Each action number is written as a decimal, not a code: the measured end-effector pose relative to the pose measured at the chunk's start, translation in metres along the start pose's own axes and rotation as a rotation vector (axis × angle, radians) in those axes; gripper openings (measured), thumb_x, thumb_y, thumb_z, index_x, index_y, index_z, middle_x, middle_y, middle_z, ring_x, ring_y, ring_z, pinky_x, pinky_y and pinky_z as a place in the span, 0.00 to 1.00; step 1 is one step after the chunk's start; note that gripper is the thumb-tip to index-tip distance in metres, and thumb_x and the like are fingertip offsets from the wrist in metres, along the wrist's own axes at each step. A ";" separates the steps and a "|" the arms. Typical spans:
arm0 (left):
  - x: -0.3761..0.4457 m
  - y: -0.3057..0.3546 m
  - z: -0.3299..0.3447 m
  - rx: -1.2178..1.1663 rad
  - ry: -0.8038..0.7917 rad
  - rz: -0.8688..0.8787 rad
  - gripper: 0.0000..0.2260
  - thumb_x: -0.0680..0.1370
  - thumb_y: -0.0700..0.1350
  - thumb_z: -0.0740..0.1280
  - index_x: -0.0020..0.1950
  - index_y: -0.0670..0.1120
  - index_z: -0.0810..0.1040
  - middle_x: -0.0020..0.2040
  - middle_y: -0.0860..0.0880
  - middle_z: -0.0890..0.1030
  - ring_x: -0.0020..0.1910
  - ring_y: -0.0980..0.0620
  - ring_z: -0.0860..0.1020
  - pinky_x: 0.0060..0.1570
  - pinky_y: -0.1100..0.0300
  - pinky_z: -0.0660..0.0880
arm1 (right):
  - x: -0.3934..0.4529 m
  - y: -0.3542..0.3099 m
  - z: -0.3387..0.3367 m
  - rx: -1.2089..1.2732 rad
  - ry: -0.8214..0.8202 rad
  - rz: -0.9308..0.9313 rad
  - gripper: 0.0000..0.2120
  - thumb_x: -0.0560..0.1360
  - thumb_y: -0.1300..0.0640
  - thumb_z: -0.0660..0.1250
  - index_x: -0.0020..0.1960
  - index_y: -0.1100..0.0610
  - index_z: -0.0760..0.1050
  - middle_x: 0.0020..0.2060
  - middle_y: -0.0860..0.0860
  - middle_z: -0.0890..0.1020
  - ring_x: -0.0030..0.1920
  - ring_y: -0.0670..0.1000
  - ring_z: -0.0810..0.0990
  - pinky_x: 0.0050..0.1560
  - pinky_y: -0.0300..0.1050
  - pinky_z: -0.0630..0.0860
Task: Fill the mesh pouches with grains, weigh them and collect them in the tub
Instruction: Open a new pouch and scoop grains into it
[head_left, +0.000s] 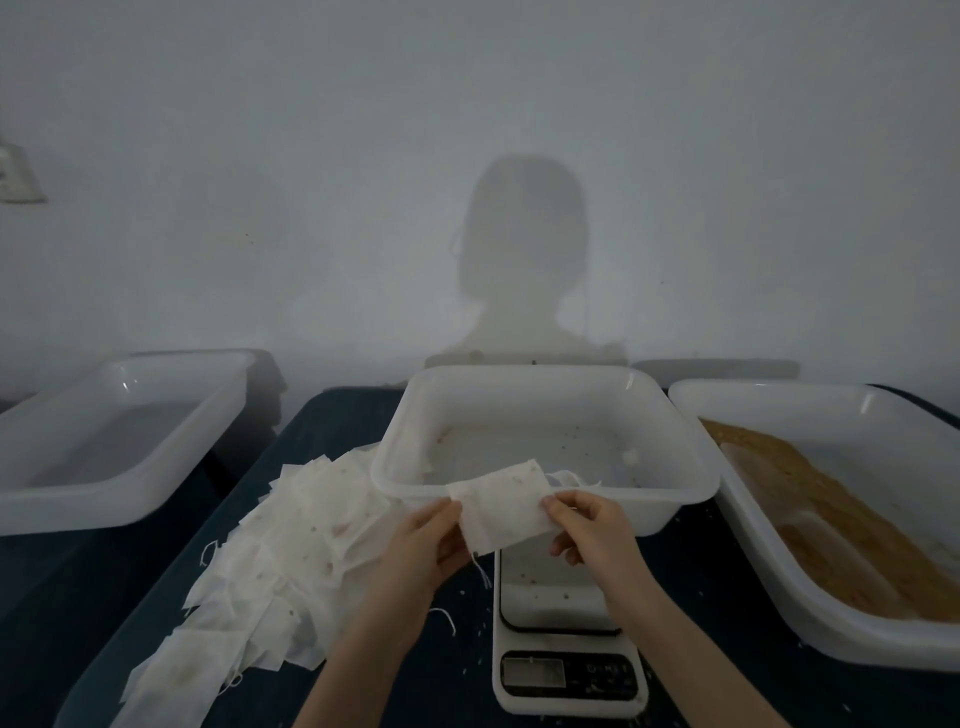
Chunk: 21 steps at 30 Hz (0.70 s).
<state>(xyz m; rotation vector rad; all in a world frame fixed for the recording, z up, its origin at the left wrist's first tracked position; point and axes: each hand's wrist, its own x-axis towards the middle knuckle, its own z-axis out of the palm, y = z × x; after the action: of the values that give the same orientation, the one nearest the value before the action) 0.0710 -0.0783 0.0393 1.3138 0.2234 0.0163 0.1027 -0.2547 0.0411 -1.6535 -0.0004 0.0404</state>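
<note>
Both hands hold one white mesh pouch (503, 503) in the air, just in front of the near rim of the middle white tub (545, 384). My left hand (434, 545) pinches its left edge and my right hand (589, 525) pinches its right edge. The pouch looks flat, with drawstrings trailing from it. A heap of empty pouches (270, 561) lies on the dark table to the left. Under my hands stands a white kitchen scale (563, 670) with nothing on its platform. Brown grains (841, 525) fill the bottom of the right tub (779, 395).
A third white tub (119, 452) stands at the left on a separate surface, apparently holding nothing. The middle tub holds only a few stray grains. Loose grains and bits of thread lie scattered on the dark table (447, 686) round the scale. A plain wall rises behind.
</note>
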 end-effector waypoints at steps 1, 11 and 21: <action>-0.002 0.000 0.001 0.034 -0.010 0.031 0.09 0.80 0.40 0.61 0.54 0.45 0.80 0.47 0.48 0.85 0.47 0.51 0.83 0.39 0.64 0.79 | 0.001 0.002 -0.002 -0.011 0.004 0.000 0.06 0.78 0.59 0.65 0.45 0.57 0.80 0.32 0.50 0.80 0.27 0.45 0.76 0.27 0.36 0.70; -0.007 0.011 0.024 0.452 0.093 0.351 0.02 0.74 0.44 0.71 0.44 0.50 0.82 0.37 0.56 0.84 0.37 0.58 0.83 0.36 0.69 0.77 | -0.016 0.003 0.001 -0.291 0.099 -0.393 0.07 0.75 0.57 0.69 0.46 0.46 0.74 0.41 0.43 0.79 0.41 0.43 0.78 0.38 0.34 0.74; -0.006 0.006 0.056 0.500 -0.161 0.388 0.11 0.77 0.40 0.67 0.45 0.55 0.85 0.41 0.52 0.85 0.44 0.55 0.83 0.49 0.60 0.79 | -0.012 -0.003 0.001 -0.054 -0.057 -0.203 0.13 0.81 0.52 0.59 0.43 0.50 0.81 0.35 0.50 0.83 0.39 0.48 0.82 0.37 0.40 0.80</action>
<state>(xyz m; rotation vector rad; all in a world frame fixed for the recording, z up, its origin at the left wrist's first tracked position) 0.0757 -0.1313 0.0589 1.8315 -0.1817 0.1929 0.0903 -0.2539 0.0447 -1.6981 -0.2144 -0.0676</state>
